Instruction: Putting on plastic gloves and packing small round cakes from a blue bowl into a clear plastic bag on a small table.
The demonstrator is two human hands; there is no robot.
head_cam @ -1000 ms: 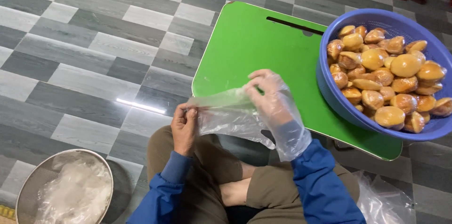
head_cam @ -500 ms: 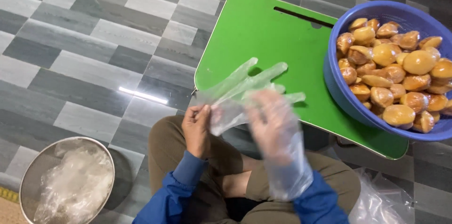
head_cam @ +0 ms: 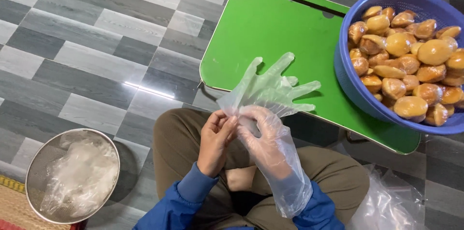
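Note:
My right hand [head_cam: 267,135] wears a clear plastic glove and pinches the cuff of a second clear plastic glove [head_cam: 268,87]. My bare left hand [head_cam: 216,139] grips the same cuff from the other side. The loose glove's fingers spread out flat above the near edge of a small green table [head_cam: 270,22]. Both hands sit above my lap, over brown trousers. A blue basket [head_cam: 355,77] full of several golden-brown round buns [head_cam: 408,56] rests on the table's right side.
A round metal strainer bowl [head_cam: 36,172] holding crumpled clear plastic [head_cam: 79,174] sits on the grey checkered tile floor at lower left. A clear plastic bag [head_cam: 386,206] lies by my right knee. A woven mat edge shows at the bottom left corner.
The loose glove was crumpled between my hands a second ago; now it hangs spread with its fingers fanned out. My hands have drawn closer together at its cuff.

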